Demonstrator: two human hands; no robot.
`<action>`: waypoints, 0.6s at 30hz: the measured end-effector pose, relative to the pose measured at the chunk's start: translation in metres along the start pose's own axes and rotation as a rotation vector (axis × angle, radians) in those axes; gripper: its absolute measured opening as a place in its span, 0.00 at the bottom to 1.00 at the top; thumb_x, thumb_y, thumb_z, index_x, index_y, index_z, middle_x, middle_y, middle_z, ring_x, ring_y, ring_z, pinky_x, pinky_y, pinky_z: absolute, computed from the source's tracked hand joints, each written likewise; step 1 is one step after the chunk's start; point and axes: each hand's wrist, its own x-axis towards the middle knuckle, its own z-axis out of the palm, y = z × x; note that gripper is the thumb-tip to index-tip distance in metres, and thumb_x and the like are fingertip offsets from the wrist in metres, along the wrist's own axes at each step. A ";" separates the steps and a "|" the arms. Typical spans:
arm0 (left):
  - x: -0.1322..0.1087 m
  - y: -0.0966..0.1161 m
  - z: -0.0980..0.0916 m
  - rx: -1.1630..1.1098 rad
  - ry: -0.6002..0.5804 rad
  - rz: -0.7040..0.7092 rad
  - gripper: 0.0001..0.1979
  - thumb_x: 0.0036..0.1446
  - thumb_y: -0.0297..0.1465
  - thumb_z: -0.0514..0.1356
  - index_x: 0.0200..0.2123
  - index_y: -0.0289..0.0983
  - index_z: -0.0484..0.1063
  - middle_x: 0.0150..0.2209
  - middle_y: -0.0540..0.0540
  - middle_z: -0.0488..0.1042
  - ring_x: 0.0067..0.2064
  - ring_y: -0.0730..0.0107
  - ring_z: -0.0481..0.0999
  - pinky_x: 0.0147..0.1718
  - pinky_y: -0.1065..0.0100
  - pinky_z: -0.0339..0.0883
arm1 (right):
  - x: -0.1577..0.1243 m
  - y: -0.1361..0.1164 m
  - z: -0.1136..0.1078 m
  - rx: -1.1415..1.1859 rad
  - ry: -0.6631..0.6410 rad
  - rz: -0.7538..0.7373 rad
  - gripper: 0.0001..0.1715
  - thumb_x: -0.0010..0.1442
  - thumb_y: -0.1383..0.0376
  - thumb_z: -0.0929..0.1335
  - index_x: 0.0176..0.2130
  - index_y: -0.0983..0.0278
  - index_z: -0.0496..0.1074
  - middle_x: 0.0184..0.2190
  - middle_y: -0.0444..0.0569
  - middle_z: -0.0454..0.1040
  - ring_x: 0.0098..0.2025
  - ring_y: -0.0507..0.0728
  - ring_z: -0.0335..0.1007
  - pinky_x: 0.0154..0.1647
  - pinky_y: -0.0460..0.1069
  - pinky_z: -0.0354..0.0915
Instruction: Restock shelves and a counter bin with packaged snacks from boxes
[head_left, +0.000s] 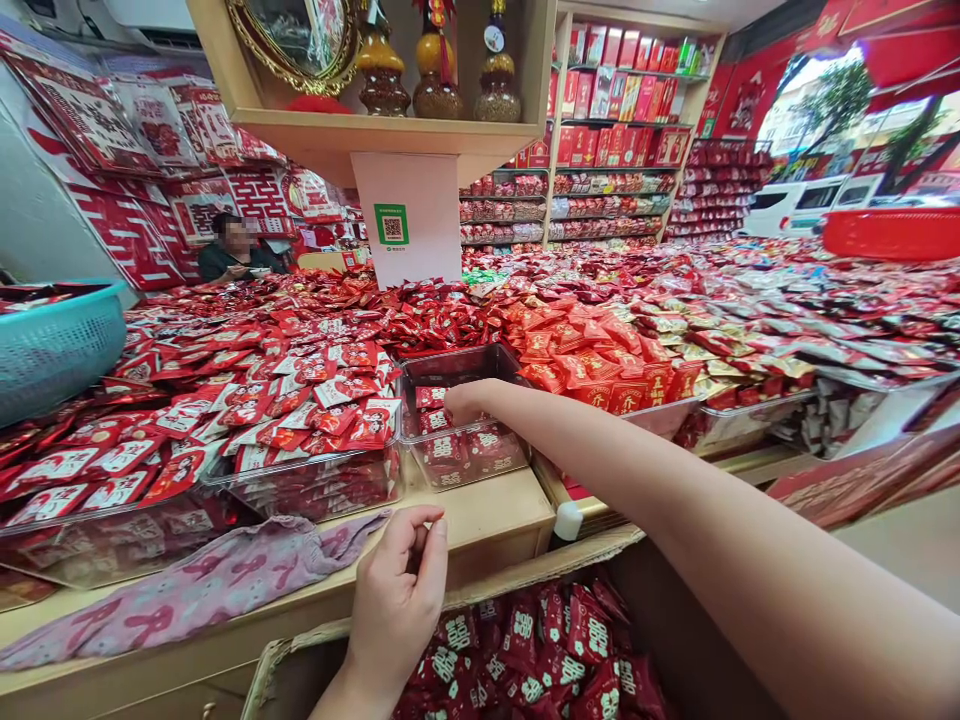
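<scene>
My right hand [472, 400] reaches down into a dark-walled clear plastic bin [459, 362], beside small red packets [431, 398] at its bottom. Its fingers point downward and are mostly hidden, so whether it grips a packet cannot be made out. Nearer to me, my left hand [403, 585] hovers above the edge of an open cardboard box [600, 548]. Its fingers are curled in, with the thumb close to the index finger, and nothing shows in it. Dark red packets with white double-happiness characters [523, 640] fill the box below.
Overfilled bins of red-and-white packets [330, 400] stand left, orange-red packets [592, 350] right. A patterned pink cloth [202, 590] lies along the counter edge. A teal basket [60, 340] is far left, a red basket [892, 235] far right. Behind the counter sits a person [232, 250].
</scene>
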 end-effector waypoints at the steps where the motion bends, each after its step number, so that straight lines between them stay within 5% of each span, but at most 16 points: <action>1: 0.000 0.000 0.000 0.004 0.000 0.002 0.07 0.54 0.34 0.53 0.35 0.38 0.66 0.26 0.51 0.68 0.26 0.72 0.70 0.23 0.73 0.63 | 0.000 -0.001 -0.001 -0.003 0.016 0.011 0.20 0.47 0.70 0.63 0.41 0.76 0.71 0.40 0.61 0.72 0.38 0.60 0.69 0.33 0.48 0.64; 9: 0.000 0.000 0.000 0.016 -0.005 -0.012 0.07 0.54 0.34 0.53 0.35 0.39 0.66 0.22 0.54 0.64 0.23 0.74 0.67 0.22 0.73 0.62 | -0.012 0.007 -0.017 -0.038 -0.010 0.161 0.21 0.41 0.75 0.67 0.39 0.78 0.72 0.37 0.63 0.73 0.41 0.62 0.69 0.40 0.49 0.64; 18: 0.000 0.000 0.000 0.024 -0.007 0.005 0.07 0.54 0.34 0.53 0.36 0.39 0.66 0.22 0.54 0.63 0.23 0.75 0.66 0.23 0.73 0.62 | -0.026 0.016 0.003 -0.025 -0.087 0.344 0.25 0.42 0.71 0.70 0.44 0.66 0.71 0.44 0.58 0.70 0.46 0.65 0.66 0.42 0.55 0.66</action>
